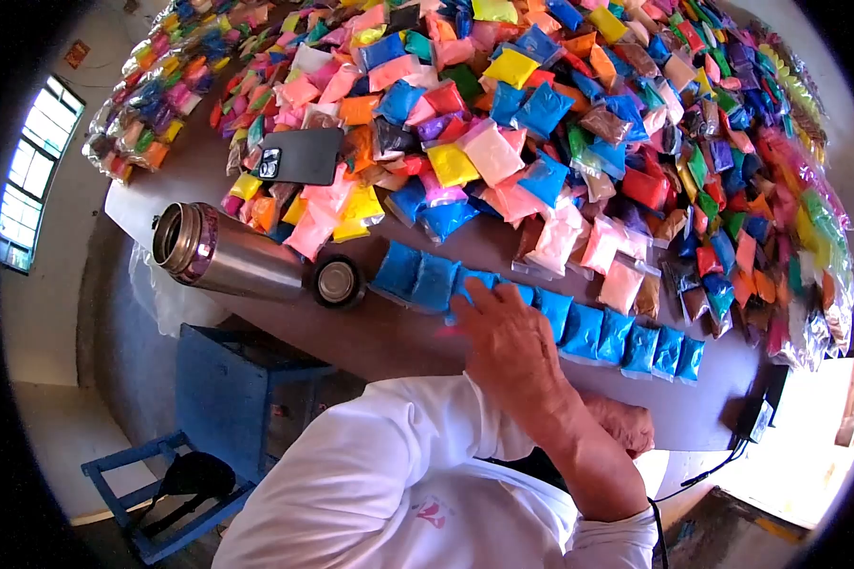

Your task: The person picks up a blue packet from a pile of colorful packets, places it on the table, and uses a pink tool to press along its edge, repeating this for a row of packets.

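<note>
One flask (228, 254): round steel, purple rim, on its side, brown table (389, 346).
Lid (338, 283): round black cap, just beside flask.
Blue row (626, 339): flat blue plastic powder pkts along near edge.
R hand (510, 343): open, flat on Blue row.
L hand (626, 424): behind R forearm; grip can't tell.

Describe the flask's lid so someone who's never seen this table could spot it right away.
The brown table is heaped with coloured packets, with a steel flask at its near left edge. Beside the flask's closed end sits the lid, just left of the row of blue packets. It is the only small disc: a black ring around a shiny centre.
</note>
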Demonstrator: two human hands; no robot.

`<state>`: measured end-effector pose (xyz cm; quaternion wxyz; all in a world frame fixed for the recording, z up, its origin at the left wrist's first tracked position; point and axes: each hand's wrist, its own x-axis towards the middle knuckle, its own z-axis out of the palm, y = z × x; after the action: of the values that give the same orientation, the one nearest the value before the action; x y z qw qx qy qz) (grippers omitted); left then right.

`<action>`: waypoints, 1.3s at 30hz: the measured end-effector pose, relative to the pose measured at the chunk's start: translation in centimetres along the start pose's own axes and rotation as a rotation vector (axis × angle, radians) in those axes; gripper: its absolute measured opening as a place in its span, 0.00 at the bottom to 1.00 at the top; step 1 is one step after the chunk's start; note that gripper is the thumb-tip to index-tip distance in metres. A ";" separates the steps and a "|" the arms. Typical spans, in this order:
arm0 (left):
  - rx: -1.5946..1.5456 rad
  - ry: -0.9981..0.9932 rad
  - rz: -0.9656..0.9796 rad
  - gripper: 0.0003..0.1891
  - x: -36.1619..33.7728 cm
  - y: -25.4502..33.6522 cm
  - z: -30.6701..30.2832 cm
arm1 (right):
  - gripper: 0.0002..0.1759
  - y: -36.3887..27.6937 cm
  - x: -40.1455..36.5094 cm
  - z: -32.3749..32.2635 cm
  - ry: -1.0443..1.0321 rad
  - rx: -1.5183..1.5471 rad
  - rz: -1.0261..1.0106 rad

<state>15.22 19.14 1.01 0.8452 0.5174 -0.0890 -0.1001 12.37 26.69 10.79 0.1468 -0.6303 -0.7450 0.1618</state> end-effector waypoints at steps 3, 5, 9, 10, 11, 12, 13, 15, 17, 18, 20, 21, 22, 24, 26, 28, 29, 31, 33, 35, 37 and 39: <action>-0.003 0.008 0.003 0.17 -0.2 -0.1 0.1 | 0.18 -1.1 1.1 0.8 0.173 0.057 -0.136; -0.013 0.014 0.004 0.17 -0.1 -0.1 0.1 | 0.21 -1.5 1.6 1.6 0.043 -0.010 -0.156; -0.022 0.000 -0.003 0.17 0.1 -0.1 -0.1 | 0.15 -0.5 1.4 4.7 0.144 -0.058 -0.204; -0.021 -0.010 -0.015 0.17 0.4 -0.2 -0.3 | 0.18 -0.4 1.2 5.5 0.119 -0.019 -0.188; -0.024 -0.023 -0.029 0.17 0.6 -0.2 -0.5 | 0.21 -0.2 1.1 5.7 0.104 0.009 -0.165; -0.023 -0.033 -0.043 0.17 0.8 -0.1 -0.7 | 0.21 -0.3 1.0 5.5 0.128 -0.032 -0.129; -0.025 -0.047 -0.060 0.17 1.1 -0.2 -0.8 | 0.21 -0.7 1.2 5.5 0.075 -0.021 -0.115; -0.035 -0.067 -0.089 0.17 1.5 -0.1 -0.8 | 0.21 -0.7 1.3 4.8 0.039 -0.022 -0.079; -0.030 -0.089 -0.116 0.17 2.0 -0.2 -0.6 | 0.23 -1.0 1.4 3.6 -0.082 0.090 -0.062; -0.025 -0.098 -0.126 0.17 2.1 -0.2 -0.6 | 0.19 -0.8 1.4 3.2 -0.018 0.043 -0.103; -0.020 -0.117 -0.135 0.17 2.5 -0.3 -0.6 | 0.17 -0.6 1.1 2.3 0.041 0.073 -0.085; -0.021 -0.123 -0.135 0.17 2.6 -0.2 -0.6 | 0.15 -0.5 0.9 1.6 0.084 0.107 -0.082; -0.025 -0.132 -0.135 0.17 2.8 -0.4 -0.5 | 0.15 -0.2 0.7 0.6 0.092 0.104 -0.075; -0.030 -0.147 -0.133 0.17 3.3 -0.8 -0.2 | 0.09 0.9 0.6 -2.7 0.290 0.117 -0.099; -0.045 -0.162 -0.136 0.17 3.7 -1.0 0.0 | 0.08 2.7 0.5 -5.4 0.343 0.131 -0.063; -0.048 -0.167 -0.143 0.17 3.6 -0.7 -0.4 | 0.11 4.8 0.9 -7.8 0.400 0.120 0.014; -0.045 -0.170 -0.147 0.17 3.7 -0.4 -0.5 | 0.15 5.9 1.2 -8.7 0.409 0.093 0.065; -0.035 -0.177 -0.156 0.17 3.8 -0.1 -0.7 | 0.13 10.0 2.3 -8.4 0.576 0.029 0.132; -0.030 -0.177 -0.165 0.17 3.7 0.1 -0.9 | 0.09 12.3 2.8 -9.9 0.719 0.031 0.289; -0.032 -0.179 -0.172 0.17 3.7 0.3 -1.1 | 0.09 16.4 3.7 -10.2 0.895 -0.036 0.251; -0.031 -0.172 -0.176 0.17 3.9 0.7 -1.0 | 0.09 20.4 4.6 -10.9 0.968 -0.072 0.302; -0.014 -0.177 -0.198 0.22 4.1 1.3 -0.9 | 0.10 23.3 5.4 -12.4 0.973 0.007 0.393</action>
<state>19.47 19.42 1.94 0.8236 0.5069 -0.1109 -0.2291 37.53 36.28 12.18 0.4448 -0.7598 -0.4580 -0.1224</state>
